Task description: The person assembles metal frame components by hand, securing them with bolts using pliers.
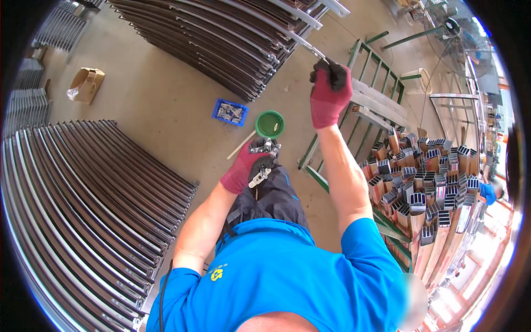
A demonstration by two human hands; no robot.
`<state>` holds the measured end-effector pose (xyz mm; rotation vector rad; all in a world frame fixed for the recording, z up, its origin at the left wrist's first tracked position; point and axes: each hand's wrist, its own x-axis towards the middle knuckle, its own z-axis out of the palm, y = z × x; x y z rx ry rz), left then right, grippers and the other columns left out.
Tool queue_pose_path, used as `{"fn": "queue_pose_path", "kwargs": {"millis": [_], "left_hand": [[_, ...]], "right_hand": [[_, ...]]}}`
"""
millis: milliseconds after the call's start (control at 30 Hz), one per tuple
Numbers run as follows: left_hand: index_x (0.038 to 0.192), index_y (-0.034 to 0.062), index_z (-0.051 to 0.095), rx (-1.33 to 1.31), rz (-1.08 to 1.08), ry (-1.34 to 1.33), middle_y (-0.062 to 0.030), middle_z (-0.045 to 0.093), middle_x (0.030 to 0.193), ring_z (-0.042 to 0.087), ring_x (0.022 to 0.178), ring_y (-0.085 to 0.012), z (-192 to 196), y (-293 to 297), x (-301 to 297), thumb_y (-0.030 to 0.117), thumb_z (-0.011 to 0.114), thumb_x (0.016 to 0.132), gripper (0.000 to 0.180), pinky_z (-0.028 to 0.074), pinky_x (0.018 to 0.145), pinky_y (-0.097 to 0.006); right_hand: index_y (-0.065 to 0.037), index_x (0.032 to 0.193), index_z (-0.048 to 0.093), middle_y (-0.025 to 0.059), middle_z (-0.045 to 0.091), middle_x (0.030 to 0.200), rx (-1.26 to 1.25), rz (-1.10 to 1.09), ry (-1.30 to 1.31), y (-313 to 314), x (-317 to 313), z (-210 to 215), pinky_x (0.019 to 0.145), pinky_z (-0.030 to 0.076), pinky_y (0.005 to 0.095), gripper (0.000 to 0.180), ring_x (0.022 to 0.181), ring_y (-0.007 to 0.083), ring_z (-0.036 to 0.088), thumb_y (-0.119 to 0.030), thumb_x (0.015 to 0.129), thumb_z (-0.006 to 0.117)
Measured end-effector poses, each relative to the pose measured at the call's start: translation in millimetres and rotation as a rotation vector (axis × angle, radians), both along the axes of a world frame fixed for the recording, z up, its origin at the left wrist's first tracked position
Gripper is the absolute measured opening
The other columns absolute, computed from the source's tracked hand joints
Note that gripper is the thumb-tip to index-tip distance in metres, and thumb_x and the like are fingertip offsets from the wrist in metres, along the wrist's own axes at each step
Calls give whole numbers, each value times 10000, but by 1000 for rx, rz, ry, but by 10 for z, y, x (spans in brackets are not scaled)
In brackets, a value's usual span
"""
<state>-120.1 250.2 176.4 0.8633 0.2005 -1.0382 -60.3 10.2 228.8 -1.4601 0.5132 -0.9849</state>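
Note:
My left hand, in a red and black work glove, is closed around several small silver metal fittings in front of my waist. They stick out above and below the fingers. My right hand, gloved the same way, reaches far forward with its fingers closed at the end of a slim silver metal bar. That bar juts from a stack of dark metal profiles; whether a small fitting is also between the fingers I cannot tell. On the floor ahead are a blue tray of similar fittings and a green bucket.
Long curved-looking rows of metal profiles fill the left side. A green metal frame stands at right, beside many upright wrapped profile bundles. An opened cardboard box lies far left. Another person in blue is at the far right.

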Motion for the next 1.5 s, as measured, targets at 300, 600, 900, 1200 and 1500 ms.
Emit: {"fn": "queue_pose_path", "kwargs": {"millis": [300, 600, 900, 1200, 1500], "left_hand": [[1165, 14, 648, -34, -24, 0, -109, 726, 1041, 713, 862, -216, -144, 60, 49, -29, 720, 865, 312, 601, 731, -332], [1122, 52, 686, -123, -2, -8, -49, 711, 916, 676, 758, -150, 133, -16, 217, 59, 730, 897, 229, 544, 655, -281], [1134, 70, 676, -106, -59, -120, -21, 696, 910, 665, 760, -124, 155, -104, 149, 96, 700, 927, 210, 528, 637, -284], [996, 78, 675, -165, -90, -17, -29, 682, 905, 658, 772, -123, 312, -129, 77, 29, 666, 872, 134, 530, 671, -267], [942, 69, 621, -152, -84, -22, -64, 652, 866, 637, 741, -155, 300, -184, -6, 2, 615, 774, 181, 527, 654, -276]], "right_hand": [[-25, 969, 698, -21, 640, 723, -252, -71, 96, 231, 567, -52, 560, 452, 231, 120, 645, 46, 558, -111, 916, 761], [-18, 1077, 724, 103, 753, 861, -250, 86, 216, 183, 197, 326, 732, 556, 293, 245, 748, 116, 672, -135, 872, 788], [-42, 1102, 732, 131, 637, 897, -585, 869, 731, 485, -804, 606, 730, 535, 364, 328, 781, 244, 656, -92, 781, 778], [49, 1135, 647, 123, 724, 925, 234, 698, 513, 294, -932, 1031, 703, 547, 291, 221, 779, 175, 687, -90, 968, 608], [-15, 1159, 648, 104, 751, 895, -298, 326, 300, -121, -177, 1179, 700, 562, 317, 269, 761, 185, 726, -118, 926, 734]]}}
